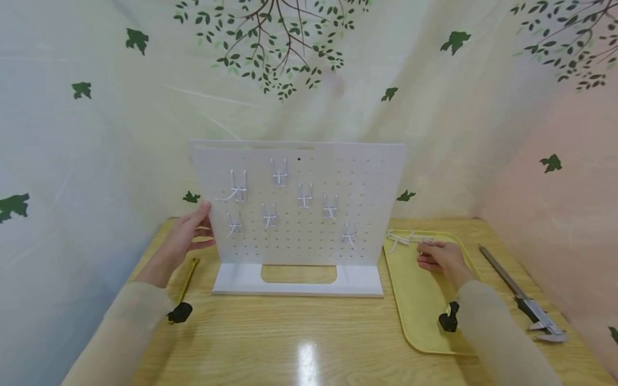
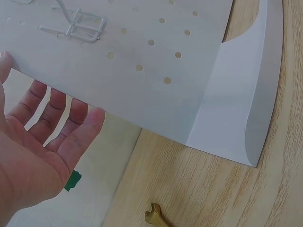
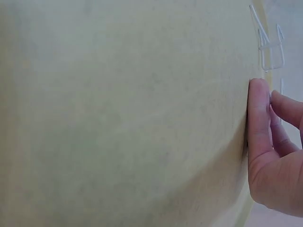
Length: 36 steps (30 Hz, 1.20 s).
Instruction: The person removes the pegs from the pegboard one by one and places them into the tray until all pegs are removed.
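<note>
A white pegboard [image 1: 285, 241] stands upright on its base, with several white wire hooks [image 1: 304, 195] hung on its front. My left hand [image 1: 190, 230] holds the board's left edge. In the left wrist view the thumb of that hand [image 2: 42, 151] lies at the front face while the other fingers meet the edge from behind. Over the far end of a yellow tray [image 1: 410, 316], my right hand [image 1: 444, 260] pinches a white wire hook between thumb and fingers, which mostly hide it. Loose white hooks [image 1: 398, 239] lie beside those fingertips; one hook [image 3: 272, 56] shows in the right wrist view.
Left of the board, a brass-coloured wrench [image 1: 189, 279] lies on the wooden table [image 1: 270, 338]. A caliper [image 1: 523, 300] rests to the right of the tray. Behind everything hangs a pale curtain [image 1: 338, 107] printed with leaves.
</note>
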Tool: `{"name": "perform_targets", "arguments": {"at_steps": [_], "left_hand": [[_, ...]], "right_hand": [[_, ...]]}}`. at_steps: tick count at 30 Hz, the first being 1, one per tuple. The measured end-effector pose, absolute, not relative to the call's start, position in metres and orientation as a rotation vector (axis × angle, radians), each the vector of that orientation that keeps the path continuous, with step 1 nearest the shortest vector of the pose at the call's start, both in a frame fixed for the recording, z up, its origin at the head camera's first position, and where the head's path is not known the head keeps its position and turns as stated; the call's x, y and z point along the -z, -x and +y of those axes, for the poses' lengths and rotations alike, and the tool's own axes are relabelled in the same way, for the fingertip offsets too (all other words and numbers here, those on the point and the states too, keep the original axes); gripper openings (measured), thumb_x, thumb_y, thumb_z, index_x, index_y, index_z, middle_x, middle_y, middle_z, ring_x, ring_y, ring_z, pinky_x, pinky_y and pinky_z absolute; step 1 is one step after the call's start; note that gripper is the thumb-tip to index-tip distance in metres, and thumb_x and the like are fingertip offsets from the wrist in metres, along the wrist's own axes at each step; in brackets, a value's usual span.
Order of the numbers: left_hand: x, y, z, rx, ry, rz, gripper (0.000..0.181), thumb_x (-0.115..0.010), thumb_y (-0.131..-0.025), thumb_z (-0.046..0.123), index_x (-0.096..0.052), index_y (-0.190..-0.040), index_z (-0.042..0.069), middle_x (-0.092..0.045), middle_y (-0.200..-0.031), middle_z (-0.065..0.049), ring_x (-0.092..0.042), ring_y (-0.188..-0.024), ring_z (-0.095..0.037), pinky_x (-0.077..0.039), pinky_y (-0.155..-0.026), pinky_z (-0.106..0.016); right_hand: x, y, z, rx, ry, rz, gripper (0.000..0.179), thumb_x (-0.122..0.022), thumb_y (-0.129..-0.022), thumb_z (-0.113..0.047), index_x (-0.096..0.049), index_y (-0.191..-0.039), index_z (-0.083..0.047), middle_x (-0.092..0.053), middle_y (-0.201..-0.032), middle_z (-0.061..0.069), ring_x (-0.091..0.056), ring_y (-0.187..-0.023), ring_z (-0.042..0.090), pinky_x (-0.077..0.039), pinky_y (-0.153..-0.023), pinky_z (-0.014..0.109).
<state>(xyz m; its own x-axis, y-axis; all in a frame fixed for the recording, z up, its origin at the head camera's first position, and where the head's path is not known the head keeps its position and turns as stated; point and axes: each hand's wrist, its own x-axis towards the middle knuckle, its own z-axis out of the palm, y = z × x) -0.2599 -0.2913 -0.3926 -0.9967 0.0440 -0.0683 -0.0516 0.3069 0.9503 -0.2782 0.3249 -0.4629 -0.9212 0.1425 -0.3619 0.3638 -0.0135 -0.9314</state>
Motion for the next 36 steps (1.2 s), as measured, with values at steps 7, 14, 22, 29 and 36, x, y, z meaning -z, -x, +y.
{"name": "perform_targets", "arguments": {"at_steps": [7, 14, 22, 29, 36], "left_hand": [[0.391, 0.26, -0.291, -1.808, 0.021, 2.456, 0.081, -0.039, -0.097, 0.072, -0.054, -0.131, 0.0, -0.054, -0.125, -0.02, -0.06, -0.108, -0.03, -0.057, -0.091, -0.041], [0.39, 0.261, -0.289, -1.798, 0.011, 2.448, 0.081, -0.038, -0.097, 0.072, -0.053, -0.132, 0.0, -0.055, -0.125, -0.018, -0.058, -0.112, -0.032, -0.056, -0.094, -0.043], [0.393, 0.262, -0.292, -1.817, 0.006, 2.432, 0.079, -0.039, -0.098, 0.071, -0.054, -0.129, 0.0, -0.055, -0.122, -0.017, -0.059, -0.11, -0.033, -0.058, -0.09, -0.041], [0.392, 0.262, -0.293, -1.806, 0.019, 2.445, 0.079, -0.038, -0.098, 0.072, -0.054, -0.126, 0.0, -0.054, -0.121, -0.017, -0.057, -0.111, -0.034, -0.058, -0.089, -0.039], [0.391, 0.261, -0.29, -1.791, 0.019, 2.459, 0.078, -0.037, -0.098, 0.072, -0.054, -0.125, 0.0, -0.055, -0.121, -0.017, -0.058, -0.11, -0.031, -0.057, -0.09, -0.041]], "right_hand": [[0.462, 0.278, 0.324, 2.038, -0.582, 2.08, 0.035, -0.065, -0.1, -0.013, -0.051, -0.126, 0.007, -0.069, -0.074, 0.001, -0.071, -0.063, 0.013, -0.062, -0.064, 0.032], [0.46, 0.274, 0.326, 2.041, -0.582, 2.082, 0.038, -0.064, -0.101, -0.014, -0.05, -0.128, 0.007, -0.07, -0.075, 0.002, -0.071, -0.065, 0.014, -0.062, -0.066, 0.033], [0.439, 0.271, 0.322, 2.001, -0.444, 2.133, 0.055, -0.064, -0.102, -0.025, -0.043, -0.142, 0.008, -0.068, -0.088, -0.003, -0.072, -0.073, 0.014, -0.062, -0.071, 0.033], [0.409, 0.256, 0.283, 2.015, -0.176, 2.252, 0.052, -0.065, -0.101, -0.032, -0.049, -0.134, 0.005, -0.065, -0.09, -0.003, -0.072, -0.075, 0.012, -0.062, -0.072, 0.03], [0.39, 0.234, 0.237, 1.989, 0.081, 2.098, 0.047, -0.06, -0.103, -0.038, -0.052, -0.129, 0.001, -0.068, -0.107, 0.01, -0.073, -0.086, 0.02, -0.061, -0.075, 0.032]]}}
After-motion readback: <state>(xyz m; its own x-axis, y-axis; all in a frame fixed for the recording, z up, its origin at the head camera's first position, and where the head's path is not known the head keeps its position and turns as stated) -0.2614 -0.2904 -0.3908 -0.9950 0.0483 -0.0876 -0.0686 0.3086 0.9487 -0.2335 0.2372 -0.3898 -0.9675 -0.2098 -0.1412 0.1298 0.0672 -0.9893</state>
